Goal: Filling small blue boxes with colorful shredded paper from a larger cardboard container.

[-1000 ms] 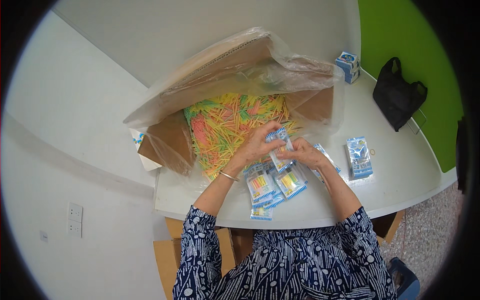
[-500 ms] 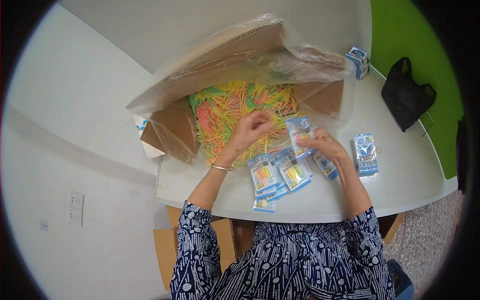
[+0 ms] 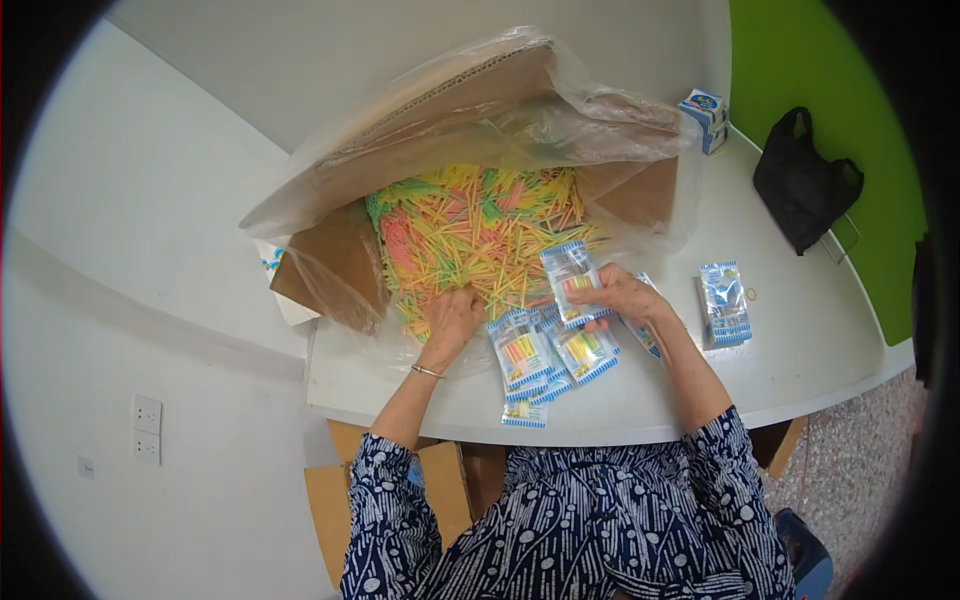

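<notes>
My right hand (image 3: 627, 294) grips a small blue-and-white packet (image 3: 568, 262), with the thumb across its front. Coloured strips show through the packet's clear window. My left hand (image 3: 455, 318) is at the near edge of a big heap of thin yellow, pink and green sticks (image 3: 490, 235). Its fingers are curled down, and what they hold, if anything, is hidden. The heap fills a cardboard box (image 3: 630, 195) lined with clear plastic. Several similar packets (image 3: 522, 350) lie overlapping on the table just below, and one more sits partly behind my right wrist.
A stack of packets (image 3: 725, 305) stands on the white table (image 3: 800, 350) at right, beside a rubber band (image 3: 751, 294). Farther back are small blue-and-white cartons (image 3: 705, 118) and a black bag (image 3: 805, 185) near the green panel. Open cardboard (image 3: 335, 500) sits below the table's front edge.
My left hand has moved down and left from above the heap to its near edge, fingers now lowered. My right hand has shifted slightly left and down, still holding the packet.
</notes>
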`<state>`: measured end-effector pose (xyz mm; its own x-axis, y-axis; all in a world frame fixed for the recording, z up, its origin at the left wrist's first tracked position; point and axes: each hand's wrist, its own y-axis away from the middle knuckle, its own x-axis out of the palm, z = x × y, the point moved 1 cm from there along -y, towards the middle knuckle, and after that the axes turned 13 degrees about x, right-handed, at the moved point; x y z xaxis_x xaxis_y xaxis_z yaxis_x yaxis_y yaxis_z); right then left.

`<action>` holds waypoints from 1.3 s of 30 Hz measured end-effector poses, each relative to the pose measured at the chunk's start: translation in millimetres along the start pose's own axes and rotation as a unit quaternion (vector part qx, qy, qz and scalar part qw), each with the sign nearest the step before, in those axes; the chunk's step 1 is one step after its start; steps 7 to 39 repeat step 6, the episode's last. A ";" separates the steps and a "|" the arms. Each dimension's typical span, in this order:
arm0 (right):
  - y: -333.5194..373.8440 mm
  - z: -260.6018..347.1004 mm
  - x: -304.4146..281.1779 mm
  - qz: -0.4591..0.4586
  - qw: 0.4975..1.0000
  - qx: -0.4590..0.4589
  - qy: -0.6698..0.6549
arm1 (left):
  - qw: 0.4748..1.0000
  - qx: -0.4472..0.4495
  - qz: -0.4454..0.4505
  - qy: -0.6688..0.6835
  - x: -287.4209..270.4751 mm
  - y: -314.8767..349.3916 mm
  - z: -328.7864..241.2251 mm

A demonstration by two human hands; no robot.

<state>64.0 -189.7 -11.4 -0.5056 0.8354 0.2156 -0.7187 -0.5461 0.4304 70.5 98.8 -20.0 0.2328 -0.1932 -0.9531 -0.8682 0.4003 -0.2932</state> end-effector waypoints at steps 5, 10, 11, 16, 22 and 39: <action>-2.1 -2.3 -2.1 -0.011 1.000 0.004 0.013 | 0.993 0.075 0.013 -0.095 5.5 1.1 -5.7; -2.4 -2.3 -3.8 -0.004 0.999 0.008 0.031 | 0.988 0.092 0.023 -0.125 8.0 0.9 -5.2; -2.4 -2.3 -3.8 -0.004 0.999 0.008 0.031 | 0.988 0.092 0.023 -0.125 8.0 0.9 -5.2; -2.4 -2.3 -3.8 -0.004 0.999 0.008 0.031 | 0.988 0.092 0.023 -0.125 8.0 0.9 -5.2; -2.4 -2.3 -3.8 -0.004 0.999 0.008 0.031 | 0.988 0.092 0.023 -0.125 8.0 0.9 -5.2; -2.4 -2.3 -3.8 -0.004 0.999 0.008 0.031 | 0.988 0.092 0.023 -0.125 8.0 0.9 -5.2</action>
